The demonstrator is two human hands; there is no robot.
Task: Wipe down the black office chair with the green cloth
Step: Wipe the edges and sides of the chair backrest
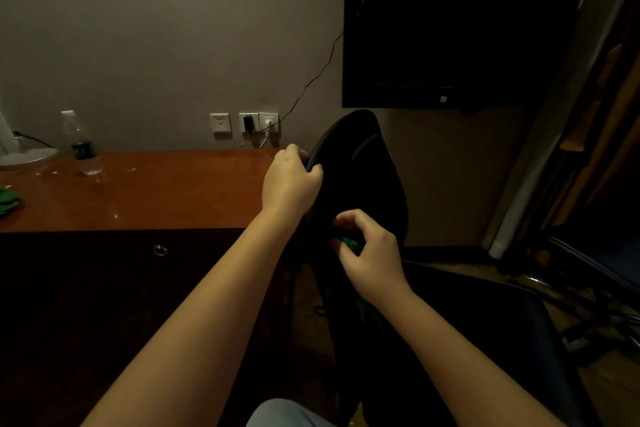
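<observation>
Your left hand (291, 180) has its fingers curled over the side edge of the black office chair (363, 163) backrest, gripping it, right next to the wooden desk (166, 191). Your right hand (370, 253), lower down, has bent fingers pinching the bunched green cloth (351, 245) at the backrest (mostly hidden, contact with the chair unclear). A plastic bottle (81, 144) stands on the desk, far left.
</observation>
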